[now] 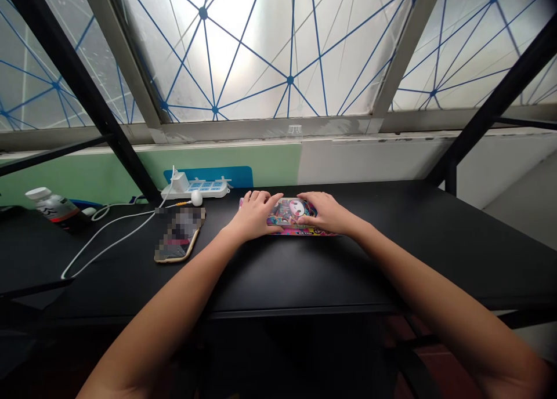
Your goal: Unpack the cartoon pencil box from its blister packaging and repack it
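A flat, oblong, brightly coloured box (285, 212) with cartoon pictures lies on the black desk, its long side facing me. My left hand (256, 216) grips its left part, thumb across the top and the other fingers over the far edge. On the right part rests my right hand (324, 212), curled round it in the same way, with the thumb on the printed top. Between the hands a round white cartoon face shows on the lid. Both ends of the box are partly covered by my hands.
Left of the box lies a phone (180, 234) with a blurred screen. Behind it, a white power strip (195, 188) holds a plug with a white cable (98, 236). A white-capped bottle (56, 207) stands far left. Black frame bars (500, 94) slope up on both sides.
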Demonstrator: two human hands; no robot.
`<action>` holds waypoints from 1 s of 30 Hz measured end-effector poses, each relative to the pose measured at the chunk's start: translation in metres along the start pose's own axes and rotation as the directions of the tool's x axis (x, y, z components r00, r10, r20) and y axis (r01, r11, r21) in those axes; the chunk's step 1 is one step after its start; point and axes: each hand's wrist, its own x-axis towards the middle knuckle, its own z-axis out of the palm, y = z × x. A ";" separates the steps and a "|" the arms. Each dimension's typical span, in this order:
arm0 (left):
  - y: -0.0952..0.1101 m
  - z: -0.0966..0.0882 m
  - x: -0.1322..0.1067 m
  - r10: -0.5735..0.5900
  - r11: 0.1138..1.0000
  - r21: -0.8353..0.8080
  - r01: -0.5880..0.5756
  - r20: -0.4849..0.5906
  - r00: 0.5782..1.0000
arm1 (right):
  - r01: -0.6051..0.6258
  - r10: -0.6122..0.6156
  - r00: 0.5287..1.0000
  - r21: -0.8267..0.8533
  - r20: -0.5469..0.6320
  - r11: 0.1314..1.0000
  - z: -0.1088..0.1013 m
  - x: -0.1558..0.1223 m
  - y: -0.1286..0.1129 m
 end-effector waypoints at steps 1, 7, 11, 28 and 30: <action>0.004 0.001 0.001 0.007 0.999 0.032 -0.006 -0.015 1.000 | -0.019 0.018 1.000 -0.020 -0.025 1.000 -0.003 0.000 0.003; 0.017 0.012 0.004 0.116 0.966 0.244 -0.088 -0.105 0.988 | -0.051 0.034 0.989 -0.118 -0.142 0.992 -0.019 -0.002 0.007; 0.015 0.006 0.005 0.122 0.952 0.299 -0.063 -0.183 0.976 | -0.015 -0.026 0.974 -0.180 -0.225 0.984 -0.023 -0.003 0.004; 0.018 -0.017 0.003 0.023 0.952 0.303 -0.047 0.082 0.996 | 0.180 -0.189 0.982 -0.264 -0.012 0.948 0.001 -0.005 -0.025; 0.019 -0.015 0.002 0.011 0.959 0.280 -0.041 0.109 0.994 | 0.214 -0.213 0.977 -0.229 0.033 0.950 0.005 -0.005 -0.027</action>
